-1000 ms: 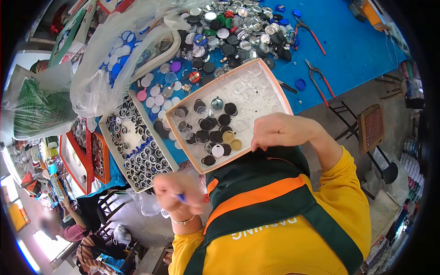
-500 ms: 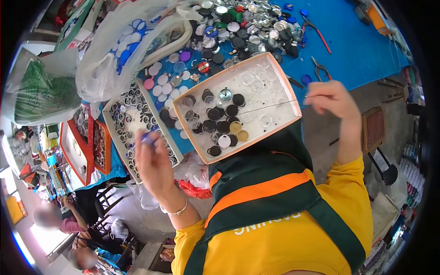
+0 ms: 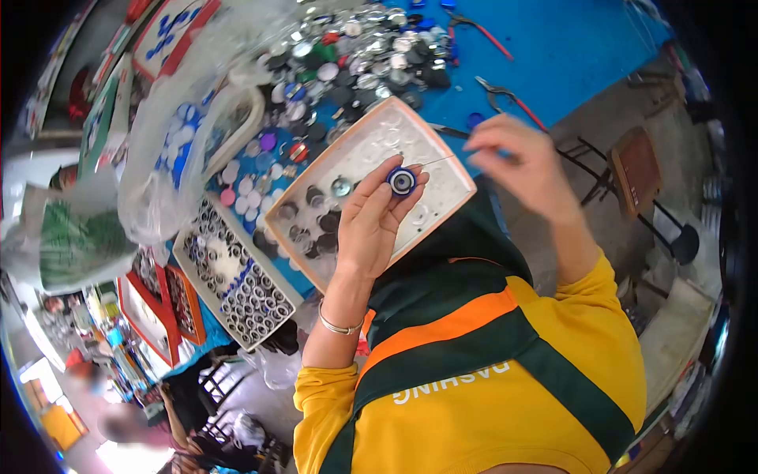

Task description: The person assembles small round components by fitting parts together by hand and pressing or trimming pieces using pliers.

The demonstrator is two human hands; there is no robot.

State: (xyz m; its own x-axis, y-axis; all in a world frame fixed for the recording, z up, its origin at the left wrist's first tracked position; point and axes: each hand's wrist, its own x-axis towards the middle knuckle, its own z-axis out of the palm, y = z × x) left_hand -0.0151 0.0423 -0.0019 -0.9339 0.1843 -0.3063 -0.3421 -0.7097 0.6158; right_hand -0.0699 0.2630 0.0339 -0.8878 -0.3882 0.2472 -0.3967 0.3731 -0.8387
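Observation:
Between the fingertips of my left hand (image 3: 367, 225) is a blue round piece (image 3: 402, 182) with dark and pale rings on its face. My left hand is closed on it, over the shallow orange-edged box (image 3: 454, 204). To the right, beyond the box's edge, my right hand (image 3: 517, 158) is pinched on a thin needle-like rod (image 3: 437, 161), which points toward the blue piece; this hand is slightly blurred. Inside the box lie black discs (image 3: 326, 242), clear discs (image 3: 391, 126) and a silvery round piece (image 3: 341, 186). My left hand hides part of the contents.
A long white box (image 3: 257, 340) with many small ringed pieces stands at left. Behind are a heap of caps (image 3: 379, 59), a plastic bag (image 3: 150, 197) and red-handled pliers (image 3: 509, 99) on the blue table (image 3: 560, 47). A wooden chair (image 3: 636, 170) is at right.
My left hand has moved from above the long white box to over the orange-edged box, with the blue piece now plainly seen in it. My right hand stays near the box's right edge.

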